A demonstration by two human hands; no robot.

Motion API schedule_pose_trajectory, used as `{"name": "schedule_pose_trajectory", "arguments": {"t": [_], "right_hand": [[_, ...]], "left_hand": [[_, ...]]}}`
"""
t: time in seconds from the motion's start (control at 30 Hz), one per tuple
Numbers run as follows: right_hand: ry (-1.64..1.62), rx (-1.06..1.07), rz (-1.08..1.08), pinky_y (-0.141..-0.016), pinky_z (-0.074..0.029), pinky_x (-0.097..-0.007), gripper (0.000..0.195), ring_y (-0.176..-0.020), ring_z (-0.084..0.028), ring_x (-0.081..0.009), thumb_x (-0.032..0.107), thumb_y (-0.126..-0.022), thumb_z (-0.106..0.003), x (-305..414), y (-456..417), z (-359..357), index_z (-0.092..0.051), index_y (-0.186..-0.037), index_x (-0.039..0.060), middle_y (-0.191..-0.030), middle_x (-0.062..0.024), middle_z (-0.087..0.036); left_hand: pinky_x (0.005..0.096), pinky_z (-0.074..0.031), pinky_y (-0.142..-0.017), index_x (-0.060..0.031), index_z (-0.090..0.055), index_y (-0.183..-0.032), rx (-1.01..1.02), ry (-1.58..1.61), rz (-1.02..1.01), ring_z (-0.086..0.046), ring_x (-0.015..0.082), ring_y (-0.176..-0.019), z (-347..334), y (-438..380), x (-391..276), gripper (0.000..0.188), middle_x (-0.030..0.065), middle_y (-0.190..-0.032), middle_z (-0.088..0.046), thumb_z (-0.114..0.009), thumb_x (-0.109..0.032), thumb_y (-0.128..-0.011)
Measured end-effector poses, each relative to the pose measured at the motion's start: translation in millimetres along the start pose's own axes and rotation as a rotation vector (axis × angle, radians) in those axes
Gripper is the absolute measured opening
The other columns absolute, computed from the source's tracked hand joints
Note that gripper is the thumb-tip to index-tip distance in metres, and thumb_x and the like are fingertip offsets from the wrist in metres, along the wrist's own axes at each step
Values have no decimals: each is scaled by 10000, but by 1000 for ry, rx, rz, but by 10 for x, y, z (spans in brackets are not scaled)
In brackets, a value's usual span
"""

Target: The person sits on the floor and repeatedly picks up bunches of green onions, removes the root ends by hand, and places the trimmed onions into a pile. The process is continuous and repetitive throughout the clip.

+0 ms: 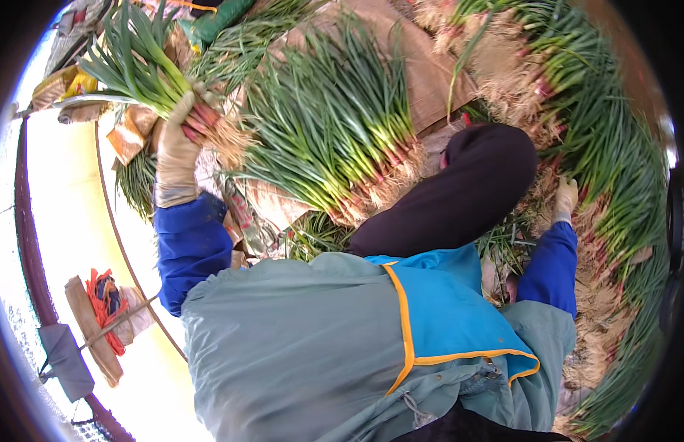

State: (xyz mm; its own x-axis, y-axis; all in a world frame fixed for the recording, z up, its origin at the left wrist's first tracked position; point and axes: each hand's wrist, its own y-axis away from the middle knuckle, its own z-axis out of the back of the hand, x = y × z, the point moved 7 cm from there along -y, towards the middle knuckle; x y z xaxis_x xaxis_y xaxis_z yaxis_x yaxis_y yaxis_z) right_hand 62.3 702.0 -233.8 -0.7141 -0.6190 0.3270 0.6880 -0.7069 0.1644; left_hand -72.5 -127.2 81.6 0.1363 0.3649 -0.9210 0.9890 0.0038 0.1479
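My left hand (176,146), in a pale glove, grips a bunch of green onions (154,83) near the reddish stem bases. Their leaves point up and left, while the pale roots hang to the right. A wide row of green onions (331,121) lies before me, roots towards my bent leg. At the right, my gloved right hand (566,196) touches the stem and root ends of a long heap of green onions (613,177). Its fingertips are partly hidden there, so whether they hold any stems is unclear.
A brown sheet (425,66) lies under the row. My dark-trousered leg (452,182) is between the row and my right arm. Cut leaves (320,235) litter the ground. Red twine (105,309) hangs by a wooden board (90,331) at the left. A green net sack (220,22) is at the top.
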Motion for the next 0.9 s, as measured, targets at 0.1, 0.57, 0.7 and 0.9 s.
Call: {"name": "schedule_pose_trajectory", "arguments": {"t": [0.1,0.57,0.7,0.9], "right_hand": [[-87,105,-102,-685,-474,-373,546,-696,-610,-254,416,-911,-514,-214,121,42,-526,-1213,-39,-945,-140,-663],[-410,419,-196,-491,-364,-248,351,-500,-464,-89,428,-906,-550,-293,1054,362,-559,-791,97,-660,-2,-552],[-475,480,-204,-464,-381,-243,317,-513,-503,-89,394,-912,-555,-337,1103,270,-558,-834,87,-687,-13,-578],[-521,449,-203,-446,-378,-214,299,-479,-493,-84,366,-915,-558,-429,1192,72,-567,-860,72,-694,-11,-586]], "left_hand": [[417,-497,-852,-91,-502,-1215,-52,146,4,-585,196,-938,578,277,699,348,26,-1017,-602,-601,-122,-883],[341,-496,-642,-15,-543,-1038,-235,193,784,-633,203,-734,1132,1635,4583,320,113,-854,-652,-653,-259,-863],[499,-426,-906,-86,-387,-1293,-468,-561,1043,-542,307,-1122,1499,1836,4247,669,142,-1208,-549,-750,-277,-765],[364,-488,-773,-66,-621,-1003,-446,-1241,485,-646,301,-856,1332,1266,3675,414,153,-915,-680,-702,-386,-753]]}}
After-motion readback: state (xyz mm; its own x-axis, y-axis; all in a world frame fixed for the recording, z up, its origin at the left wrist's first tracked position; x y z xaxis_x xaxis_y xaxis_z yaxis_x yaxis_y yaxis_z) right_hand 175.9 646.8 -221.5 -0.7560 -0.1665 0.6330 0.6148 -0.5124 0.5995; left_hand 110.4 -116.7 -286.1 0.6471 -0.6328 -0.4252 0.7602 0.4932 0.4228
